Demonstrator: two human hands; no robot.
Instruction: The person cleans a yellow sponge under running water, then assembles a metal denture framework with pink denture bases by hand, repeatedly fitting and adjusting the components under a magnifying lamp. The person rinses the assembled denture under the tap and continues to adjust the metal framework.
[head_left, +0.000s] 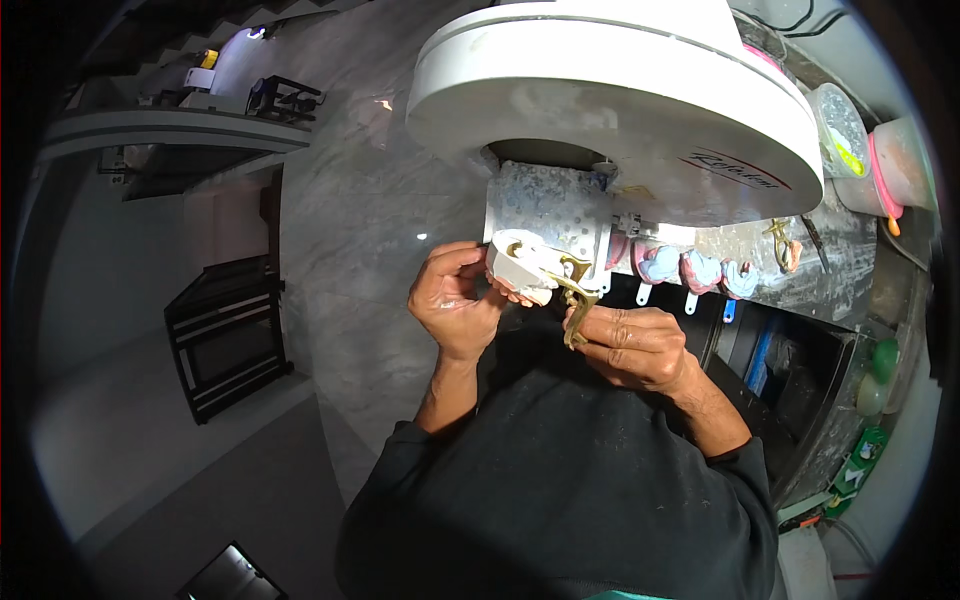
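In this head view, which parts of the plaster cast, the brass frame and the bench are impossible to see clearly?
- Plaster cast: its teeth side, covered by left hand fingers.
- Brass frame: lower end, inside the right hand grip.
- White round machine: its top, cut off by the picture's upper edge.
- Pink and blue casts on the bench: too small for detail.

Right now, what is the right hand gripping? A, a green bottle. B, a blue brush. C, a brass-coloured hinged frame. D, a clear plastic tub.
C: the right hand pinches the lower end of the brass-coloured frame, which runs up to the white plaster block that the left hand steadies.
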